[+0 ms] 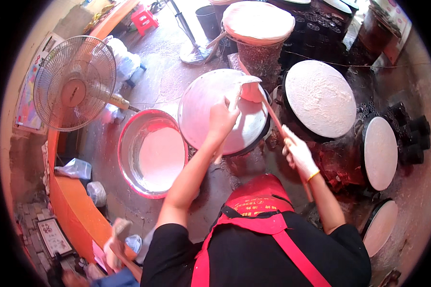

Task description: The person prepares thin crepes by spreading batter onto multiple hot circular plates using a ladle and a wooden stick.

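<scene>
My left hand (223,116) is closed on a pale wooden-handled tool (235,99) over the round, pale griddle (206,100). At its upper end is a curved, pinkish piece (250,92), too unclear to name. My right hand (296,152), in a white glove, grips a long reddish wooden stick (275,117) that slants up across the griddle's right side and past that piece. A wide red-rimmed bowl (158,155) of pale batter sits to the left of the griddle.
More coated griddles (319,98) (379,153) stand at right, by black coal briquettes (409,138). A pale stack (258,21) tops a drum behind. A standing fan (74,86), orange counter (64,210) and red stool (143,19) are at left. Another person's hand (115,248) shows lower left.
</scene>
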Demonstrator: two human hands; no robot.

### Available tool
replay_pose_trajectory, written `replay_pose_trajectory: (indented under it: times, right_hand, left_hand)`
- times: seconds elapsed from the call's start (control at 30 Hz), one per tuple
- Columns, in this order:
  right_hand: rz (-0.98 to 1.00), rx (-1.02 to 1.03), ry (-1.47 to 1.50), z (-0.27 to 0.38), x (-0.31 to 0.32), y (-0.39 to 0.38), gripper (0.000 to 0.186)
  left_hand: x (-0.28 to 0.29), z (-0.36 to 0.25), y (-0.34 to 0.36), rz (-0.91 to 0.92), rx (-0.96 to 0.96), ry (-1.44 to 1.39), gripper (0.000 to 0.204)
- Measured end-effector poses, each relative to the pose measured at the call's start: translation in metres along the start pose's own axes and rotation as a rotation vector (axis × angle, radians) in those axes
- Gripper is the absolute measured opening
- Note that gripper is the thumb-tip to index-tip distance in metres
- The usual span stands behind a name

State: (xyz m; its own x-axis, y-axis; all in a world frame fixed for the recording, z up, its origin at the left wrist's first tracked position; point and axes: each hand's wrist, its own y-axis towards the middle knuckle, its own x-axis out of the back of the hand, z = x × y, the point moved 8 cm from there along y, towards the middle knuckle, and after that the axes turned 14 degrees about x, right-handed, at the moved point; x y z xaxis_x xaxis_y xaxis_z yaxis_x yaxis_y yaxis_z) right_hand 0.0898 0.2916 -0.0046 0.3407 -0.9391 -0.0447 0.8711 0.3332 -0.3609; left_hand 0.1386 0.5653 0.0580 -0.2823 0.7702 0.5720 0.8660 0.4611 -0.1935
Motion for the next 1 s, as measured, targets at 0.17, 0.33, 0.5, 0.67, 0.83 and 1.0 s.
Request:
replay_pose_trajectory:
  times: [0.17, 0.33, 0.5, 0.67, 0.83, 1.0]
  right_hand:
    - [-0.173, 0.654, -0.602, -0.046, -0.003, 0.008, 0.047]
    - [-0.193, 0.44, -0.66, -0.035, -0.046, 0.063, 0.048]
    - [-0.025, 0.041, 0.327, -0.033, -0.087, 0.103, 0.044]
    - [-0.339, 0.204, 0.5, -0.069, -0.096, 0.037, 0.043]
    - [-0.419, 0.115, 0.521, -0.072, -0.166, 0.049, 0.036]
    - [-0.392, 0.312, 0.146, -0.029, -0.172, 0.126, 0.038]
  left_hand:
    - [-0.045, 0.047, 0.025, -0.122, 0.274, -0.534, 0.013]
    - [-0.02, 0.048, 0.05, -0.187, 0.3, -0.943, 0.014]
    - [0.04, -0.006, 0.046, 0.136, 0.129, -1.153, 0.032]
    - [0.096, 0.051, -0.016, 0.255, 0.345, -0.942, 0.027]
    - [0.106, 0.15, -0.117, 0.324, 0.55, -1.029, 0.018]
    - [0.112, 0.197, -0.187, 0.377, 0.765, -1.124, 0.018]
